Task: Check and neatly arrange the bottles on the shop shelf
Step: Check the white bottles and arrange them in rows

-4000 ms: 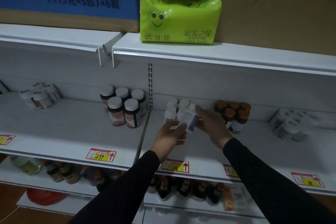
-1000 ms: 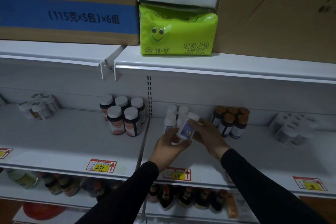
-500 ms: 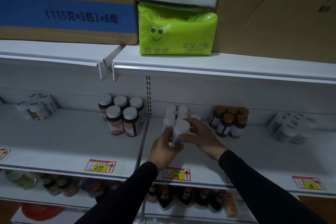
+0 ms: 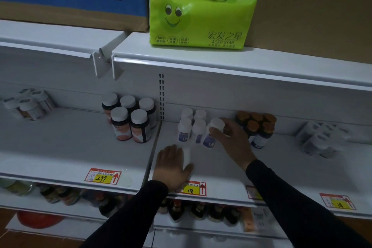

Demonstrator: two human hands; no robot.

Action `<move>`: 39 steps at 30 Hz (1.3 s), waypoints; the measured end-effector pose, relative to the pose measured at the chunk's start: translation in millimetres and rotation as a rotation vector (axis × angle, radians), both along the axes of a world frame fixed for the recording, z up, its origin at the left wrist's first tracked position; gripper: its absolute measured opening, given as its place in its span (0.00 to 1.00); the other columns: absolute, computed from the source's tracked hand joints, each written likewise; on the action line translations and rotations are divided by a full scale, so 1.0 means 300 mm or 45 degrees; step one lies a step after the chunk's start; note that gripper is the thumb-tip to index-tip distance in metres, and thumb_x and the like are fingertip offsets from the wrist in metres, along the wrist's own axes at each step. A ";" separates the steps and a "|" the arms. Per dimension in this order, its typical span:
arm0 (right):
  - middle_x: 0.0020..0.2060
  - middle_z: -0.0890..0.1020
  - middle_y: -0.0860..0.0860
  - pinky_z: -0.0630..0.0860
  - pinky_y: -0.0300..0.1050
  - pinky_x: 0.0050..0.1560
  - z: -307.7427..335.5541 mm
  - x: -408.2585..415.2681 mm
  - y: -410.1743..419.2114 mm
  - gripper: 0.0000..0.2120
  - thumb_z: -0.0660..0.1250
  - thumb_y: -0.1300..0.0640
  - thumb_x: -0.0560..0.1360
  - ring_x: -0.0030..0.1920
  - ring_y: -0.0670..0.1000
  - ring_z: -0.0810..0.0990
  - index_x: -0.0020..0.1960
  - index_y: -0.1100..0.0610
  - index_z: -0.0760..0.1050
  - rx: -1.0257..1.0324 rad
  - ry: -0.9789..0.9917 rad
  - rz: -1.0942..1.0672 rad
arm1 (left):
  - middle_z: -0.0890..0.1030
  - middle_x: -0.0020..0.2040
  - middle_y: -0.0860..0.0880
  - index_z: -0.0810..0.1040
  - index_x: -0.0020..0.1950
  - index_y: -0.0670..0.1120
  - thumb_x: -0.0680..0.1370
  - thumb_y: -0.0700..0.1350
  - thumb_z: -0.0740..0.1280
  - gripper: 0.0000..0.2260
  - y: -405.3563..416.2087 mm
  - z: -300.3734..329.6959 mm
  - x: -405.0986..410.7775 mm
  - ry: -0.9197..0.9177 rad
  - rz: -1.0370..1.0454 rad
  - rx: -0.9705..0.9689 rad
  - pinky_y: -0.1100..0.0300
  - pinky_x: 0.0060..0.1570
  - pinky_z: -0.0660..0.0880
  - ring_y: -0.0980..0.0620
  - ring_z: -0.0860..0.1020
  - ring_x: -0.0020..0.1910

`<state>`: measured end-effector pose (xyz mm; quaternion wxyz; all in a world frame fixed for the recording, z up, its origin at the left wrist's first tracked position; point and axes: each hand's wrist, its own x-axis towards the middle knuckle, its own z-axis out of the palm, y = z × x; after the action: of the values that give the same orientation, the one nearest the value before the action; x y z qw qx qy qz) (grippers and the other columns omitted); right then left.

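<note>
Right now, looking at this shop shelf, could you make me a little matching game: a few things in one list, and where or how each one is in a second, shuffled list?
Things
1. white bottle
2. green tissue pack
3. orange-capped bottles
4. 299 price tag

Places or states
A. on the top shelf, between cardboard boxes
B. gripped at the cap by the right hand
C. stuck on the shelf's front edge, left of the left hand
D. clustered just right of the right hand

Pairs: 1-B, 2-A, 3-D, 4-C

small white-capped bottles (image 4: 192, 127) stand clustered upright on the shelf (image 4: 281, 167).
</note>
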<state>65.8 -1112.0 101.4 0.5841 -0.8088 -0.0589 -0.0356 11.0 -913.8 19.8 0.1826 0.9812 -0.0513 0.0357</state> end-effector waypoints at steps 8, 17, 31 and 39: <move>0.50 0.82 0.50 0.75 0.32 0.45 0.057 0.162 -0.053 0.19 0.72 0.49 0.75 0.48 0.42 0.81 0.61 0.58 0.76 -0.042 -0.125 -0.208 | 0.75 0.68 0.36 0.76 0.68 0.39 0.77 0.62 0.56 0.32 0.005 -0.074 -0.016 0.048 -0.004 0.126 0.40 0.67 0.67 0.36 0.74 0.67; 0.55 0.82 0.50 0.76 0.43 0.55 0.072 0.259 -0.039 0.19 0.74 0.52 0.74 0.55 0.50 0.80 0.62 0.56 0.77 -0.079 -0.035 -0.239 | 0.76 0.67 0.36 0.77 0.66 0.39 0.76 0.61 0.59 0.31 0.009 -0.092 -0.011 -0.084 0.000 0.084 0.40 0.66 0.70 0.36 0.75 0.65; 0.53 0.81 0.53 0.71 0.40 0.46 -0.065 0.327 0.008 0.18 0.74 0.58 0.72 0.52 0.53 0.79 0.60 0.59 0.76 -0.164 0.197 -0.232 | 0.76 0.67 0.37 0.77 0.66 0.39 0.76 0.61 0.59 0.31 0.009 -0.127 -0.003 -0.257 0.014 0.132 0.41 0.66 0.69 0.37 0.75 0.66; 0.52 0.82 0.55 0.77 0.51 0.54 -0.106 0.349 0.016 0.17 0.75 0.57 0.71 0.52 0.56 0.80 0.57 0.60 0.77 -0.165 0.296 -0.257 | 0.75 0.68 0.38 0.76 0.67 0.40 0.76 0.62 0.58 0.31 0.009 -0.128 -0.004 -0.283 0.024 0.142 0.42 0.67 0.68 0.38 0.74 0.67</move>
<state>170.7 -1107.3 69.6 0.5269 -0.8453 0.0885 0.0035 9.7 -911.2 -18.6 0.1207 0.9802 -0.0639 0.1432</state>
